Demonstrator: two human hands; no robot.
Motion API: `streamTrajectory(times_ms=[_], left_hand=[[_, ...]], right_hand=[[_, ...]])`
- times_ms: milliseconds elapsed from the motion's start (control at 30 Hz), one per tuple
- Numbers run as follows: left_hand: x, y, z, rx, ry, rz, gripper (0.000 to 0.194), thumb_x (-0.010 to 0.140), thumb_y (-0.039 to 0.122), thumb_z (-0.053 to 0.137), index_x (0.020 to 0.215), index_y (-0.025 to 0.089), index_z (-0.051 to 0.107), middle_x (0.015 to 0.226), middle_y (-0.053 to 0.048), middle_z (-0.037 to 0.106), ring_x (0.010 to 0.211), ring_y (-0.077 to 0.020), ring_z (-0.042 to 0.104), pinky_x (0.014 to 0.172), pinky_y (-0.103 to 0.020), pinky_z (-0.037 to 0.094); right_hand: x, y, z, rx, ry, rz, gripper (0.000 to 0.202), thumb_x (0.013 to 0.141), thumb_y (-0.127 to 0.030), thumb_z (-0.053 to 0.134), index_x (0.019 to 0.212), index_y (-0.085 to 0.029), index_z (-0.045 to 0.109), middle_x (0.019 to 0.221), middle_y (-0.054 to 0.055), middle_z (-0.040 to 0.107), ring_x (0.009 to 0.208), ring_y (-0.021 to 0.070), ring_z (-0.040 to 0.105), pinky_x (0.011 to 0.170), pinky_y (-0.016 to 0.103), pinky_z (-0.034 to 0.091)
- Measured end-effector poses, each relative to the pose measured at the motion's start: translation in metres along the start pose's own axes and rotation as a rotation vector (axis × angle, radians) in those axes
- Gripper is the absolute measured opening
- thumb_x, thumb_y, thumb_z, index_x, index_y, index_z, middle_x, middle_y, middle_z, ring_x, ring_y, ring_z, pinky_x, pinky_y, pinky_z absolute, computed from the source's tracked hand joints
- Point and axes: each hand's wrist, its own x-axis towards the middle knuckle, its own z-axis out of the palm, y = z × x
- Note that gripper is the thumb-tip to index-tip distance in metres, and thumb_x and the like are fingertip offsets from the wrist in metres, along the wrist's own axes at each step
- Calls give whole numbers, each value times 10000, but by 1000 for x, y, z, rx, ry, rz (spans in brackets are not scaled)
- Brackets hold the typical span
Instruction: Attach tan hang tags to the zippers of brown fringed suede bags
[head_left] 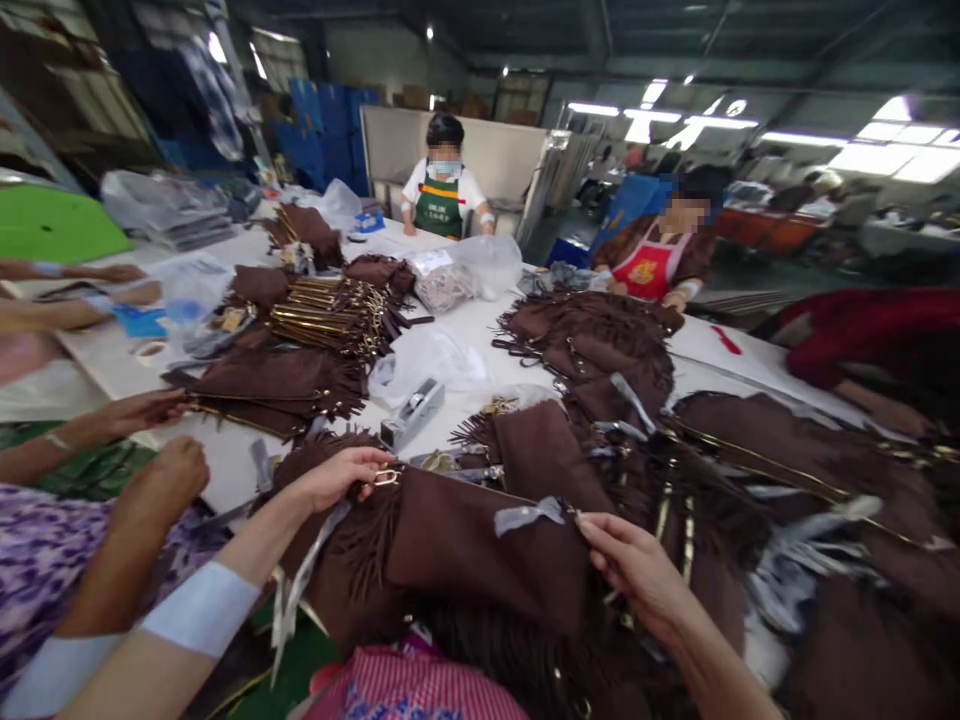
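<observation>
A dark brown fringed bag (469,545) hangs stretched between my two hands, its top edge running nearly level. My left hand (339,482) pinches the bag's left top corner, beside a gold-coloured metal clasp (387,477). At the right top corner, the thumb and fingers of my right hand (631,562) are closed on the bag's edge. A strip of pale wrapping (529,516) is fixed near that corner. Long fringe (361,545) falls along the left side. More brown bags lie under and behind this one.
A tape dispenser (412,412) stands on the white table (465,335) beyond the bag. Stacked fringed bags (592,340) lie at the right, and a pile with gold zips (330,315) at the left. A co-worker's hands (169,470) are close on my left; other people stand around the table.
</observation>
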Motion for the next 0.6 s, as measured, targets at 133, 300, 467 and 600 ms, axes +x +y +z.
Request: streamTrajectory(times_ms=[133, 300, 467, 600], left_hand=[[9, -2, 6, 4, 24, -10, 451, 630, 213, 709, 1058, 117, 605, 748, 11, 601, 521, -71, 473, 480, -214, 354], [4, 7, 9, -3, 72, -20, 438, 642, 178, 686, 1068, 118, 602, 715, 31, 578, 522, -79, 462, 489, -222, 313], [2, 6, 9, 18, 91, -11, 353, 705, 143, 628, 1056, 125, 608, 737, 16, 629, 524, -83, 467, 515, -223, 323], [-2, 6, 12, 35, 130, 27, 348, 707, 141, 630, 1051, 153, 580, 701, 36, 606, 513, -84, 485, 505, -215, 346]], right_hand=[[-2, 14, -5, 140, -20, 13, 506, 508, -538, 875, 762, -161, 654, 476, -48, 565, 355, 2, 238, 389, 161, 72], [-13, 16, -11, 231, -91, -24, 478, 600, -524, 852, 772, -169, 582, 640, 77, 724, 372, 5, 257, 415, 185, 83], [-20, 16, -8, 220, -79, -96, 460, 667, -540, 808, 827, -178, 573, 735, 116, 758, 397, 18, 286, 435, 192, 131], [-20, 18, -7, 240, -47, -109, 470, 635, -559, 820, 794, -186, 582, 713, 92, 741, 393, 32, 329, 428, 198, 167]])
